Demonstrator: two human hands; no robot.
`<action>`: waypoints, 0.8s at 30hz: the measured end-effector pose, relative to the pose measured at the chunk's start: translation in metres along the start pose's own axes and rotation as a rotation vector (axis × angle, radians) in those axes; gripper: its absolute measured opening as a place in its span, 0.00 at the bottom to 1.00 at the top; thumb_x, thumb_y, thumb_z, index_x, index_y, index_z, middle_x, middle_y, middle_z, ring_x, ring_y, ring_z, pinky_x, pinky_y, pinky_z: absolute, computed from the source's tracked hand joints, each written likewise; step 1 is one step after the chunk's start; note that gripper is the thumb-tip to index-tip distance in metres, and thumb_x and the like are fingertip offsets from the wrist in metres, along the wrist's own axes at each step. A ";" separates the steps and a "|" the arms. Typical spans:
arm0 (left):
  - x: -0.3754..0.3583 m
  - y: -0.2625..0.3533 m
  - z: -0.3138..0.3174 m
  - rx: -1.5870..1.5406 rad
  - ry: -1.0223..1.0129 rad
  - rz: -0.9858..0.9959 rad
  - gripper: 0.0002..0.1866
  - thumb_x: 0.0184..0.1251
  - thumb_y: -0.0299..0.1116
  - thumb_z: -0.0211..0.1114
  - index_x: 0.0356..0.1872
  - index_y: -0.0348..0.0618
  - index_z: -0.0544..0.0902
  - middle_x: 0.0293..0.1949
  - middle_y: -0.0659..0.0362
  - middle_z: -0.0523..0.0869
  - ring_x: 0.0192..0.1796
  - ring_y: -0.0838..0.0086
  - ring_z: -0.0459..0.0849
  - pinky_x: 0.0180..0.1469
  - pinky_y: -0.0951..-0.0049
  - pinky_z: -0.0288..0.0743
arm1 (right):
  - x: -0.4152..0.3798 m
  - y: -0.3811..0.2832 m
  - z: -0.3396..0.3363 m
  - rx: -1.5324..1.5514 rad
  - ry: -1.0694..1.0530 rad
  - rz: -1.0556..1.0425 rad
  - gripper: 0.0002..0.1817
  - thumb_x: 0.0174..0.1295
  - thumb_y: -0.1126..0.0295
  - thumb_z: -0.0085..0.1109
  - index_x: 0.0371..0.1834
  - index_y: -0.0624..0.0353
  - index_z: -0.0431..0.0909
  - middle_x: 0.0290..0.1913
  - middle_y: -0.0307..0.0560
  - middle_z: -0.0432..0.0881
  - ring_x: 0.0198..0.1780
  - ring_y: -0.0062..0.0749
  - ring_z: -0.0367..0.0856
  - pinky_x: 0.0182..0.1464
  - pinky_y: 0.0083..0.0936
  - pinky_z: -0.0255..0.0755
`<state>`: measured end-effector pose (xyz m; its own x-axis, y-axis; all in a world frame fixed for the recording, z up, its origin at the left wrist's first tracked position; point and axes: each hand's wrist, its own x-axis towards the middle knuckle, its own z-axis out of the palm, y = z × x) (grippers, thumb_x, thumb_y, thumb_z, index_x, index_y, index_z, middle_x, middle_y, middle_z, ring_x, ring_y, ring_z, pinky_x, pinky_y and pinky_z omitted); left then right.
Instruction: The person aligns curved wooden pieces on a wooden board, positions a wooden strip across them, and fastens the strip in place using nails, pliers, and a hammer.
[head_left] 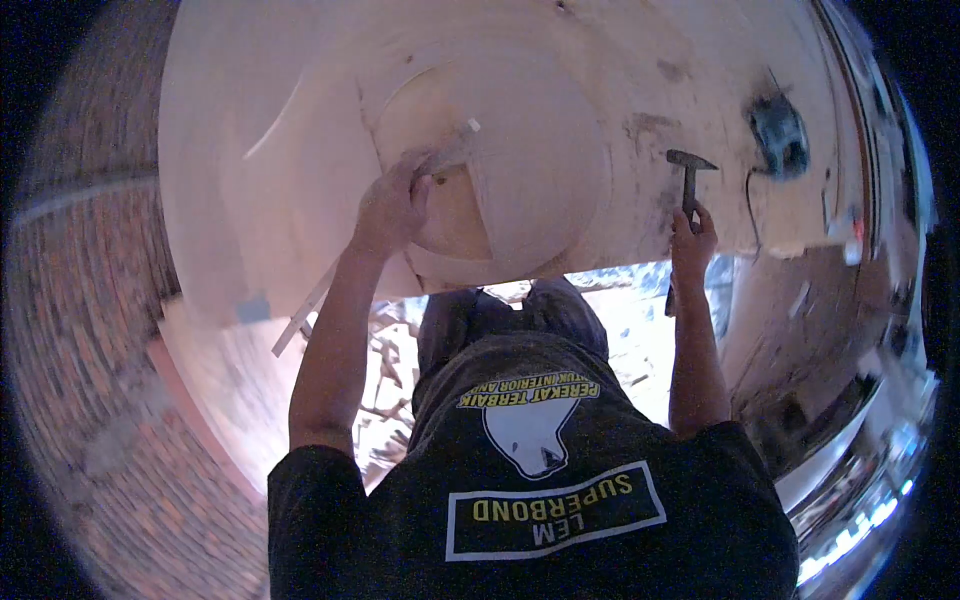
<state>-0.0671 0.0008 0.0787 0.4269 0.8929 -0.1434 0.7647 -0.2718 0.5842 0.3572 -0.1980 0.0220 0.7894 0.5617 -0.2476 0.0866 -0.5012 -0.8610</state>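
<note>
My right hand [693, 240] is closed round the handle of a hammer [690, 175], its dark metal head raised over the right side of the wooden work surface. My left hand [392, 208] is at the round wooden panel [540, 150], fingers curled together near a darker wedge-shaped patch [455, 215]. What those fingers hold, if anything, is blurred. A small white piece [474, 125] shows just beyond the fingertips. Below my left forearm a thin pale strip [300, 322] sticks out past the near edge; its other end is hidden.
A dark corded power tool [778, 135] lies on the right of the large wooden surface [250, 200], its cable trailing toward the near edge. A brick-like wall or floor [90, 330] is at the left. Scraps [385, 385] litter the bright ground below.
</note>
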 end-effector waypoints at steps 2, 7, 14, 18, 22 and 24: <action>0.018 -0.013 -0.005 -0.024 -0.047 0.112 0.16 0.76 0.36 0.60 0.59 0.42 0.79 0.44 0.46 0.84 0.48 0.45 0.85 0.49 0.48 0.81 | -0.037 0.018 -0.005 0.079 0.069 0.020 0.22 0.67 0.69 0.68 0.63 0.63 0.78 0.28 0.36 0.80 0.23 0.14 0.70 0.23 0.18 0.62; 0.039 -0.057 0.009 0.069 0.017 0.446 0.14 0.74 0.34 0.63 0.53 0.38 0.83 0.42 0.46 0.84 0.47 0.46 0.85 0.47 0.51 0.81 | -0.155 0.018 0.007 0.160 0.276 0.195 0.25 0.66 0.70 0.69 0.65 0.64 0.76 0.29 0.39 0.81 0.22 0.14 0.71 0.22 0.16 0.63; 0.043 -0.064 0.025 -0.013 -0.045 0.474 0.13 0.73 0.33 0.65 0.50 0.37 0.88 0.42 0.44 0.84 0.44 0.49 0.85 0.47 0.56 0.80 | -0.267 0.049 0.007 0.167 0.365 0.400 0.26 0.65 0.70 0.70 0.65 0.64 0.77 0.30 0.37 0.82 0.22 0.14 0.72 0.23 0.16 0.65; 0.042 -0.071 0.031 0.069 -0.059 0.487 0.14 0.74 0.32 0.65 0.53 0.36 0.88 0.42 0.44 0.84 0.43 0.51 0.86 0.46 0.57 0.79 | -0.299 0.068 -0.005 0.170 0.415 0.413 0.25 0.66 0.69 0.70 0.65 0.64 0.78 0.27 0.35 0.81 0.22 0.14 0.72 0.24 0.16 0.65; 0.036 -0.065 0.023 0.076 -0.067 0.447 0.15 0.74 0.32 0.65 0.55 0.36 0.87 0.41 0.44 0.83 0.41 0.53 0.85 0.45 0.57 0.79 | -0.319 0.082 -0.019 0.212 0.444 0.412 0.25 0.66 0.69 0.70 0.65 0.64 0.78 0.28 0.36 0.81 0.22 0.14 0.71 0.24 0.16 0.65; 0.038 -0.071 0.019 0.113 -0.072 0.482 0.15 0.74 0.32 0.65 0.55 0.36 0.87 0.41 0.45 0.82 0.41 0.53 0.85 0.45 0.57 0.78 | -0.326 0.089 -0.022 0.183 0.473 0.410 0.23 0.66 0.70 0.69 0.64 0.64 0.79 0.29 0.37 0.82 0.23 0.14 0.73 0.23 0.18 0.64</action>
<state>-0.0958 0.0471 0.0163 0.7737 0.6303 0.0650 0.5180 -0.6882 0.5080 0.1204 -0.4404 0.0355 0.9222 -0.0227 -0.3861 -0.3508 -0.4696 -0.8102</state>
